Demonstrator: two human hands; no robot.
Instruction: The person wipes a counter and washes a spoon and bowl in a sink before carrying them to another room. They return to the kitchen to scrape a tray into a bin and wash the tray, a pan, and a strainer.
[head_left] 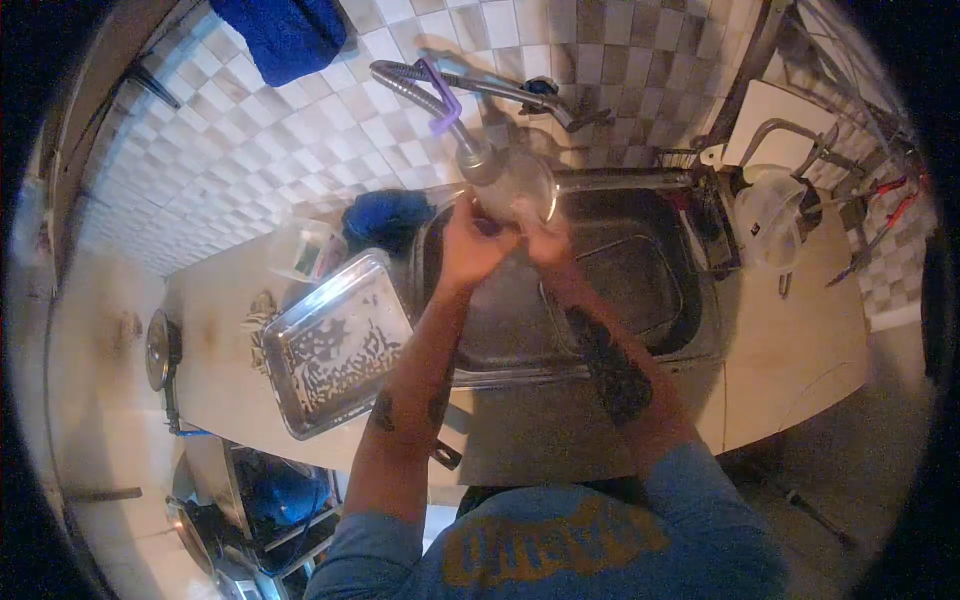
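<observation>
Under the faucet's spout, above the far side of the dark sink (pixel 640 290), both hands are on a round, shiny, see-through piece (pixel 515 180) that looks like a bowl or a lid; I cannot make out which. My left hand (pixel 472 245) is closed at its near left edge, thumb bent inward. At the lower right edge my right hand (pixel 546 242) grips it, fingers partly blurred. A flexible metal faucet (pixel 415 88) with a purple clip (pixel 442 100) comes from the wall, its head touching or just above the piece.
A wet metal tray (pixel 340 340) lies left of the sink, near a clear plastic container (pixel 305 250) and a dark blue cloth (pixel 388 218). On the right stand a see-through tub (pixel 770 225) and a white board (pixel 780 120). A blue towel (pixel 283 38) hangs on the tiled wall.
</observation>
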